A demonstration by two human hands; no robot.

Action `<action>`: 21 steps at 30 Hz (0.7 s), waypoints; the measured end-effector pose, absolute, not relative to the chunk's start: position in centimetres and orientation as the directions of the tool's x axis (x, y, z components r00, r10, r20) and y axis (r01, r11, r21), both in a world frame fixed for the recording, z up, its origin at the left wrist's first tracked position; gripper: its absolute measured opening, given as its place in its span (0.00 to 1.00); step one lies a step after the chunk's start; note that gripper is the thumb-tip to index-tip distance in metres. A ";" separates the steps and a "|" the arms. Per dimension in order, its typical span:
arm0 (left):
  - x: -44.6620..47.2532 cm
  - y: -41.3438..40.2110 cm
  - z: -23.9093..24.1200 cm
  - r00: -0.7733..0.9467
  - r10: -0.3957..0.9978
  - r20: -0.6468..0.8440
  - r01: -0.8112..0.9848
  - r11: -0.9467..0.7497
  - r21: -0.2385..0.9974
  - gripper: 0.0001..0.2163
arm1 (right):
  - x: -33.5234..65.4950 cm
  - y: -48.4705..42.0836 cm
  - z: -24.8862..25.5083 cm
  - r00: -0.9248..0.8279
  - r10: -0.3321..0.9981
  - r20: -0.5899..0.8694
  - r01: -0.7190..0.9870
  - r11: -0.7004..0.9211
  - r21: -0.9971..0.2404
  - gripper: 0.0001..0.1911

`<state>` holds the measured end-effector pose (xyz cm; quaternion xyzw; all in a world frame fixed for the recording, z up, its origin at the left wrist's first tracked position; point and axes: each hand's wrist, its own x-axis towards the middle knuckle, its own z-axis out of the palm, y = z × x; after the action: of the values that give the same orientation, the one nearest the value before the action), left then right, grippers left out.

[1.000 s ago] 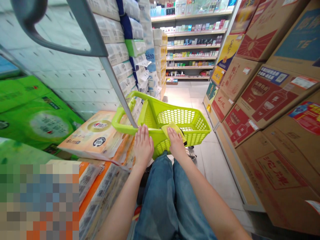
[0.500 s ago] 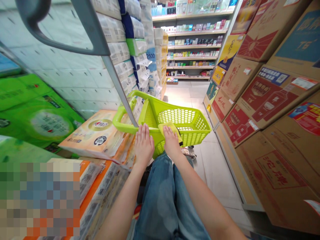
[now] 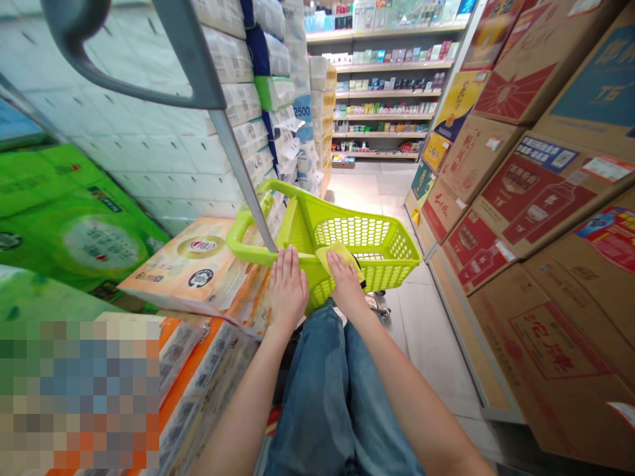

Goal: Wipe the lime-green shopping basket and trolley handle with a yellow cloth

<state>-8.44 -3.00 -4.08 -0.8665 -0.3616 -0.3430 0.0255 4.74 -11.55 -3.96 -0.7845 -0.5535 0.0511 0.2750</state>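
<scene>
A lime-green plastic shopping basket (image 3: 391,246) on wheels stands on the aisle floor in front of my knees. My left hand (image 3: 286,287) lies flat on its near rim, fingers stretched out together. My right hand (image 3: 344,283) presses a yellow cloth (image 3: 338,252) against the same rim, a little to the right. A grey pull handle (image 3: 198,92) rises from the basket up to the top left. My legs in blue jeans (image 3: 332,396) fill the lower middle.
Stacked tissue packs (image 3: 198,264) and white paper packs (image 3: 149,152) line the left side. Brown cartons (image 3: 540,198) are piled along the right. The tiled aisle floor (image 3: 367,185) runs ahead to shelves of goods (image 3: 387,86).
My right hand and the cloth have slid a little to the left along the rim, then barely moved. The view has shifted slightly.
</scene>
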 end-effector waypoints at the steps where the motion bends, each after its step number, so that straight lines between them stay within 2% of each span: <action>1: -8.5 -3.0 -4.1 0.506 0.607 0.613 0.645 -0.738 0.197 0.27 | 5.4 -12.0 -4.4 0.399 0.890 0.221 0.838 -0.256 -0.482 0.47; 9: -8.5 -3.1 -3.9 0.505 0.607 0.613 0.642 -0.739 0.203 0.27 | 8.9 -14.6 -6.5 0.520 0.824 0.226 0.802 -0.379 -0.463 0.49; 14: -8.5 -3.0 -4.0 0.509 0.600 0.617 0.641 -0.743 0.194 0.27 | 6.9 -13.2 -5.2 0.605 0.779 0.165 0.743 -0.478 -0.469 0.47; 16: -8.5 -3.0 -4.1 0.510 0.597 0.619 0.639 -0.745 0.191 0.27 | 5.2 -11.9 -3.9 0.563 0.814 0.140 0.760 -0.444 -0.475 0.46; 21: -8.5 -2.9 -4.0 0.509 0.604 0.614 0.643 -0.740 0.196 0.27 | 1.3 -9.1 -1.0 0.330 0.923 0.197 0.806 -0.166 -0.569 0.38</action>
<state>-8.54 -2.89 -4.01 -0.8680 -0.3591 -0.3417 0.0283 1.28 -9.07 -0.95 -0.7574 -0.5707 0.0976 0.3019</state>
